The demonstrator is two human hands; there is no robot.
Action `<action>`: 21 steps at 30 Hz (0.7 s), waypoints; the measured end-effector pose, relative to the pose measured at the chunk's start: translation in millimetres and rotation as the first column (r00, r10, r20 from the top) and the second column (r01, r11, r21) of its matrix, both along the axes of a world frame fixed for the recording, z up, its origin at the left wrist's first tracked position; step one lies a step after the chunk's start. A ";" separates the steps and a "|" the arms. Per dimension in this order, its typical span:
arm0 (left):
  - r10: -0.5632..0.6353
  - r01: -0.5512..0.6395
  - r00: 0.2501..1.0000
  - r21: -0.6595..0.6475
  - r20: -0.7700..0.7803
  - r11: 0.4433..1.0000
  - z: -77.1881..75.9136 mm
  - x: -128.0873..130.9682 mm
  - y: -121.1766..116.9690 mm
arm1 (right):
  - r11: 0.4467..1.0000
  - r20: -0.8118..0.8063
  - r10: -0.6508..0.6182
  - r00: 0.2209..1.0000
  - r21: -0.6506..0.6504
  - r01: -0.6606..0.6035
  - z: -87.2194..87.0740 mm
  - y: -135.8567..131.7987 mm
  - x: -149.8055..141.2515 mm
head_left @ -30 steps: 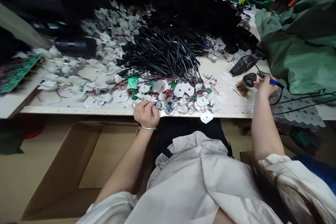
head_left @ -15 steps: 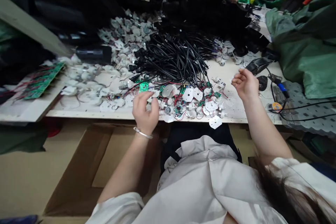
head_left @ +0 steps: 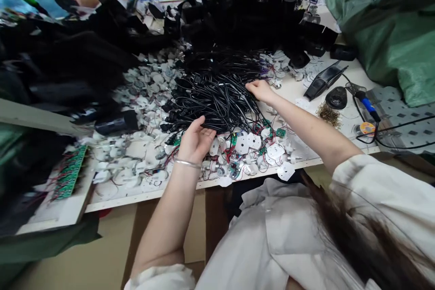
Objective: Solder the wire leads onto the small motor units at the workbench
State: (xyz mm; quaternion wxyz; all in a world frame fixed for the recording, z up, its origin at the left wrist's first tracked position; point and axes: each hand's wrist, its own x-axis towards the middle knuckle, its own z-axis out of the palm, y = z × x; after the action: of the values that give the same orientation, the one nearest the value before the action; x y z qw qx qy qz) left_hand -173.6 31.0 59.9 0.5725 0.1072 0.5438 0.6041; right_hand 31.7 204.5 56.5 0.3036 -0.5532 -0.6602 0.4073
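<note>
As the black cables [head_left: 217, 104] are reached, the left hand [head_left: 196, 140] is held wide open and the right hand [head_left: 261, 90] is laid on them, nothing visibly gripped.

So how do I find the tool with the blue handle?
Find the long white workbench. At its right end, past the heap of black cables, lies a soldering iron. Only it has a blue grip, near a tuft of brass-coloured wool.
</note>
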 end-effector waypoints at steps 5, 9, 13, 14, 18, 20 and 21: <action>0.080 -0.067 0.991 -0.125 0.105 0.990 18.7 9.9 25.0 | 0.991 0.228 0.134 0.964 -0.023 -0.132 3.1 0.9 -9.6; 0.171 -0.159 0.984 -0.201 0.046 0.967 20.3 15.4 33.1 | 0.979 0.350 0.204 0.914 -0.063 -0.194 13.4 -4.4 -17.1; 0.150 -0.145 0.988 -0.143 0.027 0.979 10.5 4.3 27.5 | 0.936 0.443 0.238 0.864 0.134 -0.326 29.6 -47.1 -36.6; 0.116 -0.113 0.993 -0.112 0.020 0.987 7.4 -0.4 24.6 | 0.916 0.441 0.253 0.861 0.176 -0.360 32.3 -64.2 -44.9; 0.053 -0.054 0.998 -0.024 -0.040 0.998 -2.8 -17.1 11.3 | 0.856 0.453 0.246 0.857 0.313 -0.411 32.7 -129.5 -87.5; 0.085 -0.083 0.993 0.026 -0.079 0.996 -5.7 -19.6 6.2 | 0.833 0.465 0.262 0.846 0.334 -0.442 30.3 -146.1 -103.6; 0.092 -0.088 0.992 0.055 -0.084 0.995 -6.8 -19.1 4.5 | 0.830 0.474 0.274 0.837 0.323 -0.455 29.2 -149.0 -107.5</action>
State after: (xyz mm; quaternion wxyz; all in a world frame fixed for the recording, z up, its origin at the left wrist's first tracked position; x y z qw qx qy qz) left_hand -192.7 35.5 53.1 0.5177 0.1231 0.5567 0.6379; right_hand -75.8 55.5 85.8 0.1862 -0.4066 -0.8759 0.1811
